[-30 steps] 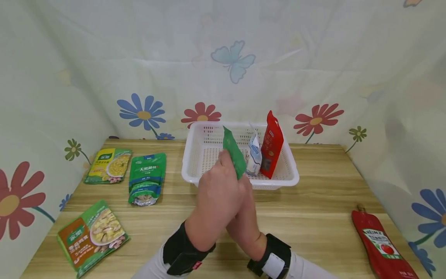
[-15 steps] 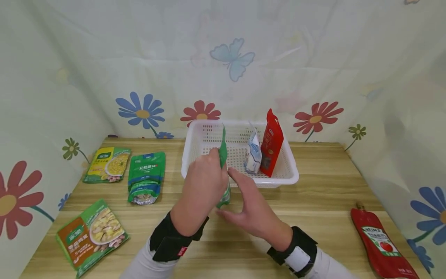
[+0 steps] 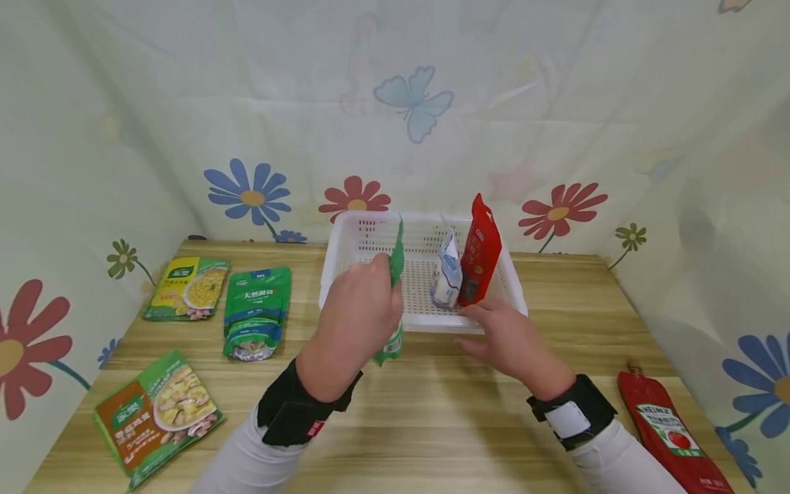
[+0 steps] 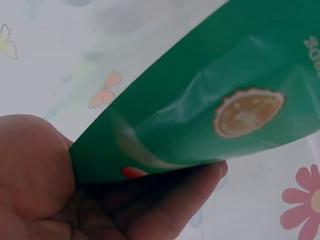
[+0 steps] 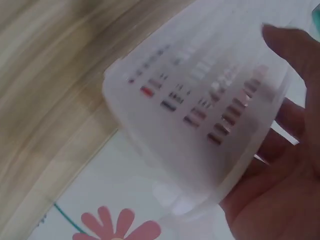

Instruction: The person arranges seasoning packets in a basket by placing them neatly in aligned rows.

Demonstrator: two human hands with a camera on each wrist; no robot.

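Observation:
My left hand (image 3: 361,315) grips a green pouch (image 3: 397,264), held upright on edge in front of the white basket (image 3: 426,321). In the left wrist view, the pouch (image 4: 200,100) lies between the thumb and fingers, a round brown picture on its face. My right hand (image 3: 515,343) is at the basket's front right rim, fingers over the rim and thumb spread apart below it outside. The right wrist view shows this hand (image 5: 280,185) beside the slotted basket wall (image 5: 170,135). Inside the basket stand a white-and-blue packet (image 3: 448,278) and a red pouch (image 3: 481,257).
On the wooden table (image 3: 420,425) at left lie a yellow-green sachet (image 3: 188,288), a green pouch with a silvery bottom (image 3: 256,312) and a brown-green sachet (image 3: 159,415). A red Heinz ketchup pouch (image 3: 669,429) lies at right. A flower-printed curtain (image 3: 296,137) closes off the back.
My right hand has left the green pouch and moved right to the basket's rim. The left hand keeps hold of the pouch, now turned more upright.

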